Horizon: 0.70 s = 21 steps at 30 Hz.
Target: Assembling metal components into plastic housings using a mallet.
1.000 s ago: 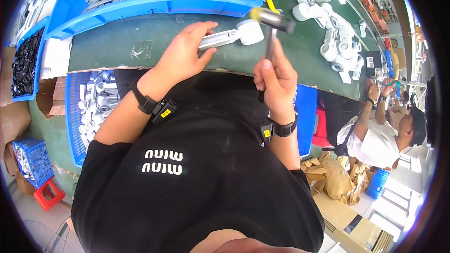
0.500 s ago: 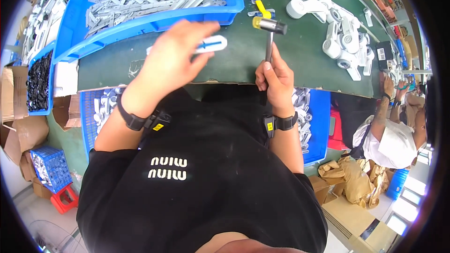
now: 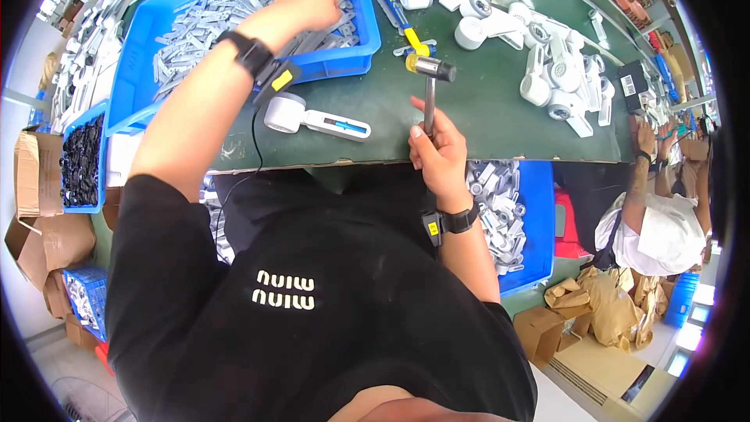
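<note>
The right hand (image 3: 441, 160) is clamped around the handle of a hammer (image 3: 430, 95), as it was half a second ago; the hammer's yellow end points left and its black end right. Just past the table edge, the white part (image 3: 319, 120) lies on the green table (image 3: 492, 105), clear of both hands. A second ago the left hand had hold of it and its round end pointed right; now that end points left, and a slot with blue inside shows along its arm. The left hand (image 3: 314, 5) has gone from the part to the large blue tray (image 3: 336, 66), where it is over the heap of grey pieces (image 3: 234, 19). Its fingers are curled and their tips hidden, so I cannot tell whether they have closed on a piece.

Among the containers, a blue crate (image 3: 537, 227) below the table edge on the right holds a jumble of grey and white parts (image 3: 500, 227). The large tray is spread with flat grey pieces, its left end partly bare. Left of it, a smaller blue bin (image 3: 83, 209) is filled with black parts (image 3: 81, 155). Beyond the hammer, a blue-and-yellow tool (image 3: 398, 14) lies beside the tray, and more white parts (image 3: 556, 70) are piled to the right.
</note>
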Each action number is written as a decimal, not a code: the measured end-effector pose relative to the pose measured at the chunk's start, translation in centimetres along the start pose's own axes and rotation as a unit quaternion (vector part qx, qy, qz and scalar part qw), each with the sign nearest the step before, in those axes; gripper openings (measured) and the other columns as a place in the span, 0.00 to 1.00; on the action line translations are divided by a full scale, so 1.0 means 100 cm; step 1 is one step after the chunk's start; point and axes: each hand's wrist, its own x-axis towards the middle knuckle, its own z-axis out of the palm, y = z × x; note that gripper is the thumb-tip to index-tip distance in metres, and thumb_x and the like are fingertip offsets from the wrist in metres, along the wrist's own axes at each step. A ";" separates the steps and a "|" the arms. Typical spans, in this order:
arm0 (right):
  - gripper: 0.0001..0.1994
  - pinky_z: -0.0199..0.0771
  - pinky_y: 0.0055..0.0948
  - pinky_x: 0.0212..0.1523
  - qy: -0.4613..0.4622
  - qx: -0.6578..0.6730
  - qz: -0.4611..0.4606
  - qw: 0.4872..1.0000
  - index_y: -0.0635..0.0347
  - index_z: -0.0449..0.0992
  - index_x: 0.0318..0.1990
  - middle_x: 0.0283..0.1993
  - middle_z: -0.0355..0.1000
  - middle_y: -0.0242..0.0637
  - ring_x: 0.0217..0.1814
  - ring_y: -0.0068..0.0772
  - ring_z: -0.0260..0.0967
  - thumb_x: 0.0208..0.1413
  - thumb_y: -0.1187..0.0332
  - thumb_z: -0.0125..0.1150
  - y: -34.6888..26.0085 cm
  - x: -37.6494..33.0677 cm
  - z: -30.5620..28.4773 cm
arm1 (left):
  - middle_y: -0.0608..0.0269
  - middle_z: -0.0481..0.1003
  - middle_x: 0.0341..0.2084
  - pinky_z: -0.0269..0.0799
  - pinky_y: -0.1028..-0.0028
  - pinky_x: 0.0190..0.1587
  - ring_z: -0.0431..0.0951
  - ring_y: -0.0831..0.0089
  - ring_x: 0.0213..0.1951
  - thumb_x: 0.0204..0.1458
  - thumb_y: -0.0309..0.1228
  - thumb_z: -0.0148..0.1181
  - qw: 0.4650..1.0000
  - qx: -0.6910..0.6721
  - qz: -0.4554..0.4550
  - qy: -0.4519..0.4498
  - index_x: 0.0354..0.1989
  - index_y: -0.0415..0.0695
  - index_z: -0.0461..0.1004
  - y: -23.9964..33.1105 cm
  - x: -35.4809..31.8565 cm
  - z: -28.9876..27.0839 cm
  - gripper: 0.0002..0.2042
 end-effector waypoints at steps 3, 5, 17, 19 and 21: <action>0.23 0.62 0.18 0.25 0.001 0.004 -0.004 1.000 0.62 0.71 0.74 0.29 0.67 0.19 0.24 0.10 0.61 0.73 0.76 0.59 0.001 -0.002 -0.001 | 0.49 0.87 0.38 0.83 0.54 0.51 0.88 0.50 0.45 0.56 0.35 0.73 0.995 0.053 -0.037 -0.069 0.42 0.40 0.87 -0.015 0.026 0.031 0.11; 0.23 0.62 0.18 0.25 0.008 0.008 -0.012 1.000 0.62 0.72 0.73 0.29 0.67 0.19 0.24 0.10 0.61 0.73 0.76 0.59 0.001 -0.002 -0.001 | 0.48 0.87 0.40 0.83 0.55 0.52 0.87 0.49 0.47 0.53 0.34 0.76 0.996 0.045 -0.017 -0.070 0.42 0.41 0.87 -0.016 0.029 0.040 0.12; 0.16 0.57 0.19 0.25 0.086 -0.168 0.003 0.982 0.63 0.82 0.63 0.24 0.67 0.18 0.23 0.10 0.59 0.70 0.72 0.65 0.003 -0.003 0.014 | 0.69 0.79 0.34 0.74 0.74 0.43 0.79 0.76 0.38 0.56 0.22 0.67 0.937 -0.281 0.118 0.171 0.39 0.40 0.78 0.011 -0.067 -0.005 0.05; 0.17 0.58 0.20 0.22 0.077 -0.093 0.039 0.992 0.65 0.81 0.64 0.26 0.72 0.23 0.20 0.11 0.58 0.72 0.70 0.64 -0.008 -0.001 0.028 | 0.68 0.79 0.31 0.75 0.72 0.39 0.77 0.75 0.32 0.56 0.24 0.71 0.892 -0.301 0.226 0.252 0.37 0.43 0.82 0.025 -0.105 -0.011 0.04; 0.17 0.58 0.20 0.20 0.056 -0.015 0.050 0.997 0.66 0.80 0.64 0.28 0.75 0.28 0.18 0.12 0.58 0.74 0.68 0.63 -0.021 -0.004 0.045 | 0.70 0.80 0.36 0.73 0.76 0.41 0.77 0.80 0.37 0.58 0.21 0.71 0.858 -0.464 0.179 0.132 0.38 0.43 0.81 0.036 -0.145 -0.001 0.05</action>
